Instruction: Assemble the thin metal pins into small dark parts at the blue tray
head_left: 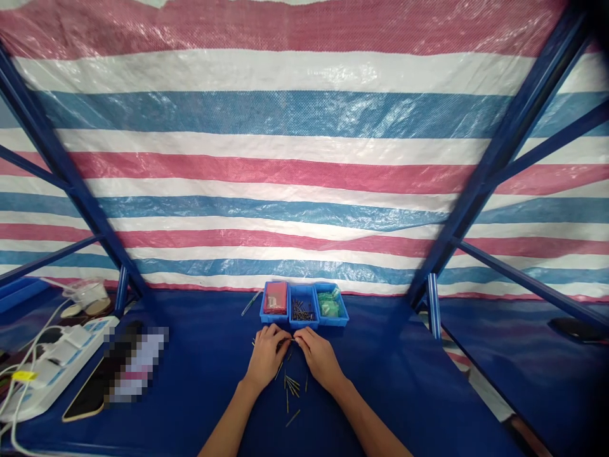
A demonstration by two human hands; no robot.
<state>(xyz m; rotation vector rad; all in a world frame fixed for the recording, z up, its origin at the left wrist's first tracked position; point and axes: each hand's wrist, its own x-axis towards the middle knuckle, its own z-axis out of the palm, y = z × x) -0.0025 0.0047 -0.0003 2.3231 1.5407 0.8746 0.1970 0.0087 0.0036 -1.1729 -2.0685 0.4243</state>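
Observation:
My left hand (267, 357) and my right hand (320, 359) meet over the blue table, thumbs and fingers pinched together. A tiny piece between their fingertips is mostly hidden and too small to name. Several thin metal rods (292, 384), which look like drill bits, lie loose on the table below and between my hands. Just beyond my fingers stand three joined blue bins. Red packets (276, 298) fill the left bin, dark thin rods (303, 310) lie in the middle bin (303, 290), and green packets (329, 304) are in the right one.
A pen-like stick (250, 303) lies left of the bins. Farther left are a dark phone (98, 381) and a white power strip (61, 371) with plugs and cables. Blue metal posts (95, 212) flank the table (209, 393), and a striped sheet (285, 152) hangs behind.

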